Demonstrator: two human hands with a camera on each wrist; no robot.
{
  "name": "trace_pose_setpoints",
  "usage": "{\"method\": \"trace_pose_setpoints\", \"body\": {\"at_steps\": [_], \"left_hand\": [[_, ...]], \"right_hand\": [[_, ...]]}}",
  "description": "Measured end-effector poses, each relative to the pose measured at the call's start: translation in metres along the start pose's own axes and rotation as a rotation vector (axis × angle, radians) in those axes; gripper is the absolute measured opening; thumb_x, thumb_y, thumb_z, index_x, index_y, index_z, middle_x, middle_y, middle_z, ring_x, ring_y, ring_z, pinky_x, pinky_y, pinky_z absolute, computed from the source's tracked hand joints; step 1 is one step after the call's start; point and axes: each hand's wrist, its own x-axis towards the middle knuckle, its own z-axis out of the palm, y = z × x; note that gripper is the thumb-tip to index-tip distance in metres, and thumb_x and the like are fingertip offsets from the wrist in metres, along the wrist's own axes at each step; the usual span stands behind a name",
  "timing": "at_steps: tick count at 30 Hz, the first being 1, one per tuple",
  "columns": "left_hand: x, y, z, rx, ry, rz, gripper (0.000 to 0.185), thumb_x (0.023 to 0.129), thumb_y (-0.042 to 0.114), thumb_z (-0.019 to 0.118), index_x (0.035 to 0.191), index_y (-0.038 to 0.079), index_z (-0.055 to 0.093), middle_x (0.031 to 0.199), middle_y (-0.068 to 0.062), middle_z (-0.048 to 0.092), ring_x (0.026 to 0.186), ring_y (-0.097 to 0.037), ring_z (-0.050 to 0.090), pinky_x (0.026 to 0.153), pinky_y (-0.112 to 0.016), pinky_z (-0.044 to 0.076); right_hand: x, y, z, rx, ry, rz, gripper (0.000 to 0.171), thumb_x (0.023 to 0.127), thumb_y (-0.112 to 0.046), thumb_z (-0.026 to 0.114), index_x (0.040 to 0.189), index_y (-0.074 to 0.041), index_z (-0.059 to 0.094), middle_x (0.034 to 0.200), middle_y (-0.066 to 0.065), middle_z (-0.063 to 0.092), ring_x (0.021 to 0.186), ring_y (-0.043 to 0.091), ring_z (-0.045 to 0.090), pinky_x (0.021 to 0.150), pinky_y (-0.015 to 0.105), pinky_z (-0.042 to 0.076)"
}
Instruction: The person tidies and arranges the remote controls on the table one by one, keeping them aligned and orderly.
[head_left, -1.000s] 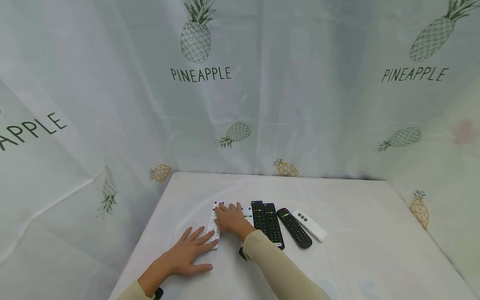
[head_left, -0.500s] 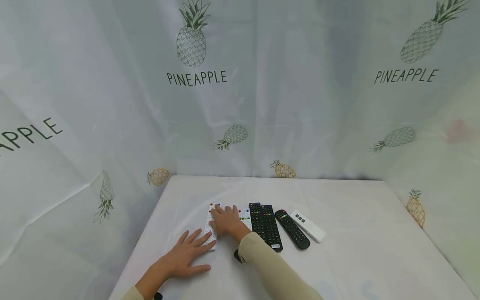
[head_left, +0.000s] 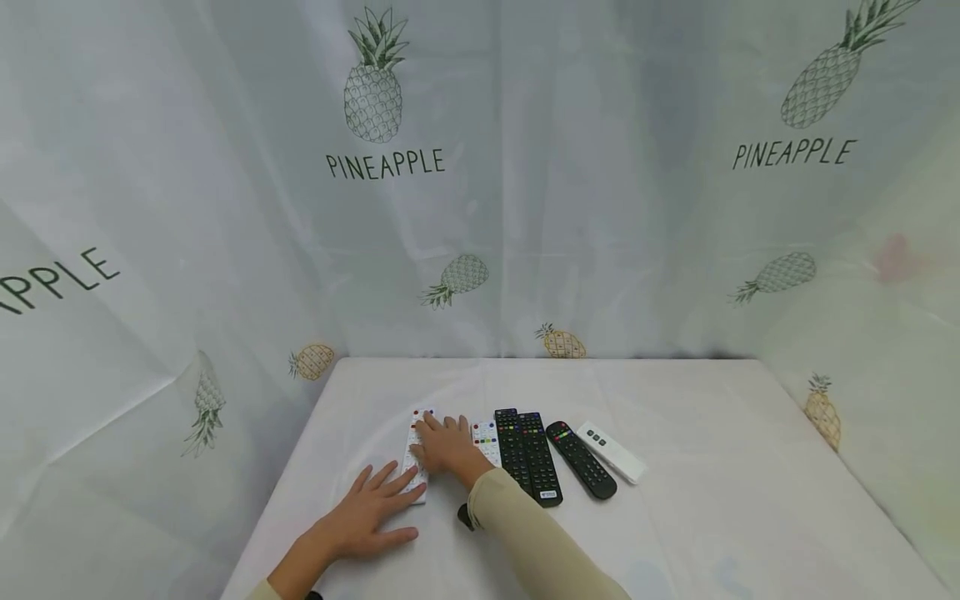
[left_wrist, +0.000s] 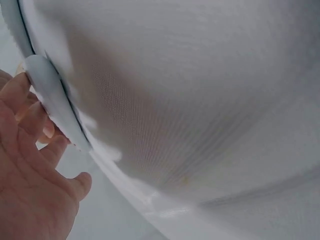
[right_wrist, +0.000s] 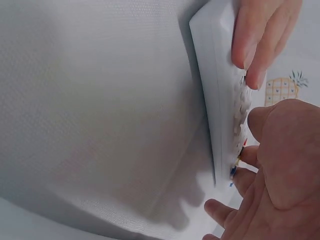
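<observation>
Both hands lie low on the table (head_left: pixel 697 433), which is draped in a white cloth, and both meet at a white remote (head_left: pixel 416 454) lying at the left end of a row of remotes near the table's middle. The left hand (head_left: pixel 371 512) rests palm down on the cloth, near and left of that remote, fingers straight and spread apart, their tips laid on the remote's near end; the left wrist view shows the fingertips (left_wrist: pixel 47 129) against the remote's white edge (left_wrist: pixel 52 97). The right hand (head_left: pixel 446 444) reaches in from the near right, its beige sleeve (head_left: pixel 525 542) crossing the cloth at a slant, and lies flat over the far half of the same remote, fingers straight and slightly apart, pressing on the button face rather than curling round it. In the right wrist view the remote (right_wrist: pixel 220 100) runs down the frame with the left hand's fingers (right_wrist: pixel 255 35) on its end and the right hand (right_wrist: pixel 280 165) beside its coloured buttons. Just right of the right hand lies a second white remote (head_left: pixel 487 440), partly covered by the wrist. Next come two black remotes (head_left: pixel 528 454) side by side and touching, then a smaller black remote (head_left: pixel 581 459) angled to the right, and at the far right end a slim white remote (head_left: pixel 615 452), also angled. A small dark object (head_left: pixel 465 517) shows under the right forearm; what it is cannot be told. Pineapple-print curtains (head_left: pixel 480 183) hang behind and at both sides.
</observation>
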Motion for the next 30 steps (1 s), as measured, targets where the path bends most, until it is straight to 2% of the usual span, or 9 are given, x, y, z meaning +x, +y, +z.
{"method": "trace_pose_setpoints", "body": {"at_steps": [14, 22, 30], "left_hand": [[0.001, -0.005, 0.004, -0.027, 0.008, -0.001, 0.062, 0.096, 0.062, 0.048, 0.148, 0.027, 0.049, 0.158, -0.005, 0.039, 0.145, -0.044, 0.030, 0.109, -0.074, 0.016], [-0.004, -0.010, 0.006, -0.033, 0.034, -0.023, 0.062, 0.096, 0.062, 0.048, 0.146, 0.027, 0.050, 0.157, -0.005, 0.040, 0.145, -0.044, 0.030, 0.108, -0.073, 0.018], [-0.002, -0.007, 0.009, -0.051, 0.048, -0.024, 0.061, 0.096, 0.060, 0.049, 0.147, 0.027, 0.050, 0.157, -0.006, 0.040, 0.145, -0.044, 0.031, 0.108, -0.074, 0.019]], "right_hand": [[-0.002, 0.003, 0.001, 0.014, -0.006, 0.004, 0.057, 0.103, -0.052, 0.039, 0.154, -0.026, 0.035, 0.164, -0.004, 0.027, 0.144, 0.034, 0.036, 0.118, 0.058, 0.024], [0.001, -0.002, 0.002, 0.052, -0.005, -0.015, 0.057, 0.104, -0.051, 0.038, 0.154, -0.025, 0.035, 0.164, -0.002, 0.027, 0.144, 0.034, 0.036, 0.118, 0.058, 0.024], [0.001, 0.000, 0.005, 0.054, 0.009, 0.001, 0.054, 0.104, -0.048, 0.039, 0.153, -0.026, 0.037, 0.163, -0.003, 0.029, 0.144, 0.033, 0.037, 0.118, 0.057, 0.024]]}}
